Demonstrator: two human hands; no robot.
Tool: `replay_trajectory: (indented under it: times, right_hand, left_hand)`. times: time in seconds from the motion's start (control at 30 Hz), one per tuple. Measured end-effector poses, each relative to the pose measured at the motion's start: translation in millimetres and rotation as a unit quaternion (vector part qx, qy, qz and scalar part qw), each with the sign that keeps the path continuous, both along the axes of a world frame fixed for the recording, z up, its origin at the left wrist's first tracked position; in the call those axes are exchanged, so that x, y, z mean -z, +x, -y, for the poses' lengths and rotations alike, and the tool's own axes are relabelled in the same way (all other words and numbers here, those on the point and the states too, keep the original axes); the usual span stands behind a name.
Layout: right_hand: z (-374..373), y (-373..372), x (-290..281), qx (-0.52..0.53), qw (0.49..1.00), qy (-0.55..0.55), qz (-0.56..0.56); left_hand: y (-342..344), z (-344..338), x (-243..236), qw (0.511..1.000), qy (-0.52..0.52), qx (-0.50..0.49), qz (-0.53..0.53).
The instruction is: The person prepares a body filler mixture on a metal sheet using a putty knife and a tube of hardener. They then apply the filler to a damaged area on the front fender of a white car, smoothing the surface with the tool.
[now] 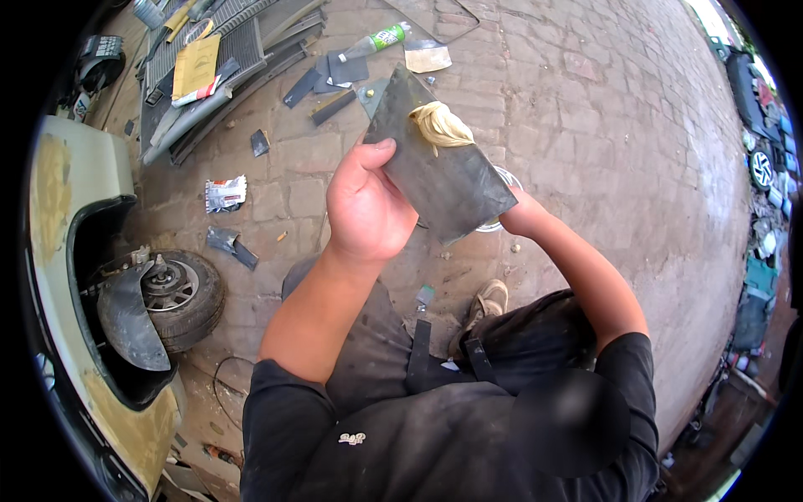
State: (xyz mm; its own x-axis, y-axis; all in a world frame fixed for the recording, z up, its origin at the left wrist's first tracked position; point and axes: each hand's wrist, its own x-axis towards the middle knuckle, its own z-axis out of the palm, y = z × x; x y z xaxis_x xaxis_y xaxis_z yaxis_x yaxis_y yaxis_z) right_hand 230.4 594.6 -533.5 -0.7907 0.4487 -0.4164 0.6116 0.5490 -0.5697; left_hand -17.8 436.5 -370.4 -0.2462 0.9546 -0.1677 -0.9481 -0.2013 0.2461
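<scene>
"Black shirt [368, 435], right up close! What's big next?"

"A pale car side [92, 159] with yellowish patches, over on the left. A wheel [196, 305] sticks out of its round gap."

"And the thing being held?"

"A flat dark board [443, 184], tilted, up in front of the shirt."

"How's the left hand [368, 197]?"

"Curled partway. It has hold of the board's left edge, thumb on top, other fingers hidden."

"And the right hand [520, 215]?"

"By the board's lower right corner. Its fingers are out of sight, so I can't tell how open it is or what it holds."

"Anything smaller?"

"A bottle [376, 40] with a green label, and a creamy blob [442, 125] stuck on the board near its upper right edge."
</scene>
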Motion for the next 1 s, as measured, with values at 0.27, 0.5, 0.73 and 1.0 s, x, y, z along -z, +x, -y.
replay_trajectory:
  times: [0.27, 0.5, 0.73, 1.0]
  right_hand:
    - [-5, -32, 92, -0.088, 0.979, 0.142, 0.120]
    - [8, -40, 162, -0.018, 0.987, 0.133, 0.086]
    - [-44, 56, 286, -0.049, 0.995, -0.062, 0.065]
    - [-18, 0, -61, -0.052, 0.998, -0.013, 0.043]
  left_hand:
    - [2, 4, 0, 0.999, 0.028, -0.003, -0.021]
    - [-8, 22, 4, 0.998, 0.025, -0.042, -0.037]
    - [-10, 7, 10, 0.999, 0.027, -0.010, -0.017]
    - [-9, -4, 7, 0.999, -0.006, -0.026, -0.018]
